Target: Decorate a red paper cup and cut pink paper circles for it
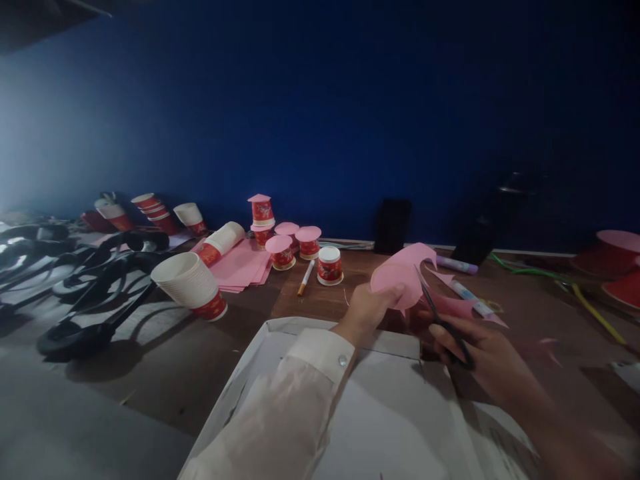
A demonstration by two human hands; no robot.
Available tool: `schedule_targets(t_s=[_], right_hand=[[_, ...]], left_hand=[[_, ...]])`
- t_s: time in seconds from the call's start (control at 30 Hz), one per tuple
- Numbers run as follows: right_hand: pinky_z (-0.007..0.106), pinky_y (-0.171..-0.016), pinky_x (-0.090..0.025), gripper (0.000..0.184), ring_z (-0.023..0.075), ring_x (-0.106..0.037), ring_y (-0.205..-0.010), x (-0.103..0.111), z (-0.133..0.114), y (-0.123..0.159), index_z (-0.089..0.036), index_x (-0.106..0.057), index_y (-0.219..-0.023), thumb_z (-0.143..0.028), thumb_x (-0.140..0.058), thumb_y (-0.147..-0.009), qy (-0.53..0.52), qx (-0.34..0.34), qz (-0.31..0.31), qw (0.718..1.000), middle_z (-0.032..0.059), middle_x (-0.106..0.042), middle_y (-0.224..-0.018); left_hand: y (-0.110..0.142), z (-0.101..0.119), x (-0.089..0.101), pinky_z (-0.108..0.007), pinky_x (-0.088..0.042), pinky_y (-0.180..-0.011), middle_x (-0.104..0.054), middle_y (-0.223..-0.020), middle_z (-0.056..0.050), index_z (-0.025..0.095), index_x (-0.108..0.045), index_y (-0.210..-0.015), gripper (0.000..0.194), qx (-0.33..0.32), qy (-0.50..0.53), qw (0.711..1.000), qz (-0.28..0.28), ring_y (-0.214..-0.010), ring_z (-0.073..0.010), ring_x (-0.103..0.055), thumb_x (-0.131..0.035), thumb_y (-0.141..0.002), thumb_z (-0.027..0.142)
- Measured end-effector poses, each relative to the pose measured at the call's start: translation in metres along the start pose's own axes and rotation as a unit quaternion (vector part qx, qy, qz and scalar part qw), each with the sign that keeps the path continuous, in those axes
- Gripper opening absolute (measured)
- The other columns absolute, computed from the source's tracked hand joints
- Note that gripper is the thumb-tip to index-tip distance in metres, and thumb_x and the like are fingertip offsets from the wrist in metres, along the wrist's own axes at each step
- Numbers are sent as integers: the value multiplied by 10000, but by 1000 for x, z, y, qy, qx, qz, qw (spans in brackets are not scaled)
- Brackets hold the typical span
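Note:
My left hand pinches a piece of pink paper and holds it up above the white box lid. My right hand grips black scissors, whose blades reach into the pink paper's right edge. A pink offcut hangs below the blades. Both hands sit over the brown table, near its front.
Stacks of red-and-white paper cups lie on the left. Small cups capped with pink discs stand at the back beside pink sheets. A pen, glue sticks, black curved parts and red items lie around.

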State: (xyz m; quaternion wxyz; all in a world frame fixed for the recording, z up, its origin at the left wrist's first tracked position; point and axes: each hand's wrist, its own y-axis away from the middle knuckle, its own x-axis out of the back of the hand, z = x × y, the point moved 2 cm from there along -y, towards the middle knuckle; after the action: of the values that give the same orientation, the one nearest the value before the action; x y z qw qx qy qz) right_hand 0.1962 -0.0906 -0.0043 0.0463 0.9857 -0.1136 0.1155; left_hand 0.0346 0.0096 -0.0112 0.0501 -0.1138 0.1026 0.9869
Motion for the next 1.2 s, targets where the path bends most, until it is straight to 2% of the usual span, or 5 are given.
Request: schedule_targets(t_s=[0.13,0.37,0.57,0.8,1.2], right_hand=[[291,-604,-477,553,150,-548,-603,0,0,-1,-197,-724,-735,-741,-799,-675,12,1,-15,1000,27,-633,-654],[284,-563,-447,533,156,-552,-606,0,5,-2,-198,-722,-761,-723,-794,-698,-6,4,-13,1000,22,-615,-640],[290,-560,-464,596,161,-565,-604,0,7,-2,-190,-787,-972,-713,-810,-687,-25,6,8,1000,35,-656,-692],[293,-575,-472,516,152,-545,-600,-1,7,-1,-201,-786,-961,-661,-809,-729,-36,6,-3,999,22,-637,-677],[276,-518,-429,615,144,-536,-569,2,11,-4,-198,-793,-1064,-688,-816,-693,-27,0,13,1000,16,-632,-668]], left_hand=[[-4,-3,1,-433,-551,-978,-803,-993,-141,121,-818,-939,280,-25,-60,998,-27,-1008,-303,-737,-885,-714,274],[-7,-5,3,-440,-551,-980,-802,-998,-146,111,-816,-975,339,-27,-82,995,-42,-1011,-307,-730,-890,-717,319],[-7,-4,4,-442,-549,-987,-801,-983,-141,113,-817,-968,348,-24,-92,995,-42,-1012,-311,-731,-897,-709,331],[-9,-8,4,-431,-551,-999,-802,-1030,-146,126,-815,-983,360,-28,-68,996,-54,-1043,-309,-735,-894,-704,340],[-9,-5,5,-418,-553,-998,-804,-1009,-143,110,-812,-987,364,-18,-57,997,-52,-1027,-301,-735,-891,-705,328]])
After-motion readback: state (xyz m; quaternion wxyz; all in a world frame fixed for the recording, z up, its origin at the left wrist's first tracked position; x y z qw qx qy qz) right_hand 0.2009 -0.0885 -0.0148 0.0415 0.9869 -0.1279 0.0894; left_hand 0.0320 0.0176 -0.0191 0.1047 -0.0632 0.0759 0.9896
